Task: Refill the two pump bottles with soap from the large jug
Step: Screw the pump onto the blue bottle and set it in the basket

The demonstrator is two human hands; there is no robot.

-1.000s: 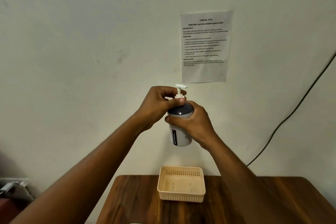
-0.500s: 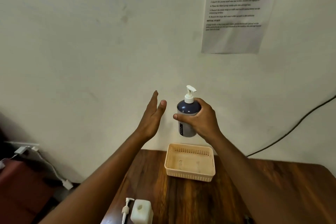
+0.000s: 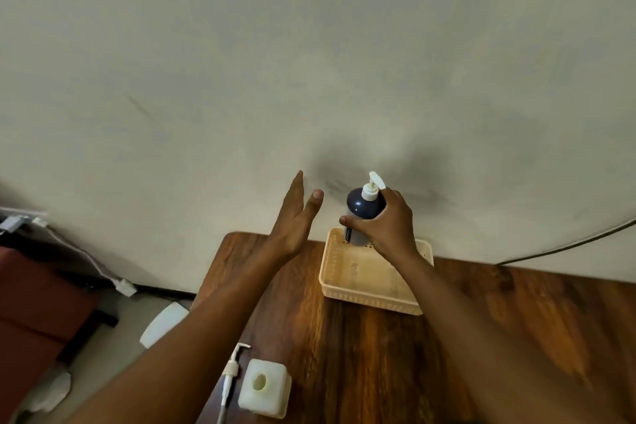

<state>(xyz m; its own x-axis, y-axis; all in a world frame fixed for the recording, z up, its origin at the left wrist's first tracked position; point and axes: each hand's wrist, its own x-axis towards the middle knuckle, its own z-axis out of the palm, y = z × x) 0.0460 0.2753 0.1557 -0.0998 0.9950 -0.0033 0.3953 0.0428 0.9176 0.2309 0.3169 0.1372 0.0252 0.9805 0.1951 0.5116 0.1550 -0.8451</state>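
Pump bottle [image 3: 362, 213]: dark rounded shoulder, paler lower body with a vertical dark label strip, white pump head [image 3: 373, 184] seated on top, nozzle pointing toward 1 o'clock. It sits slightly tilted and is held just above the far rim of the cream plastic basket [image 3: 364, 289], at the basket's 12 o'clock. Whether its base touches the basket, cannot tell; the hand covers the lower part.

Right hand [image 3: 385, 224]: wrapped round the bottle's body from the right, thumb across the front, fingers behind. Firm closed grip on the bottle.

Left hand [image 3: 296, 217]: flat and open, fingers together pointing up, thumb out, holding nothing. It stands at the bottle's 9 o'clock, near but apart.

Step in hand, as I read it: setting the capped bottle down into the basket. To do it well: bring the bottle upright before lowering, clear the far rim, land the base flat on the basket floor toward a back corner so room is left for a second bottle. Release only once it stands by itself; the free left hand could steady the light basket, which may slide.

Further out, on the wooden table [image 3: 378, 372]: at the basket's 7 o'clock, near the table's front left edge, a squarish white bottle [image 3: 263, 387] with an open round mouth, and just beside it on the left a loose pump with its dip tube [image 3: 230, 379] lying flat. That one looks yet to be capped; whether it is filled, cannot tell. No large jug in view.
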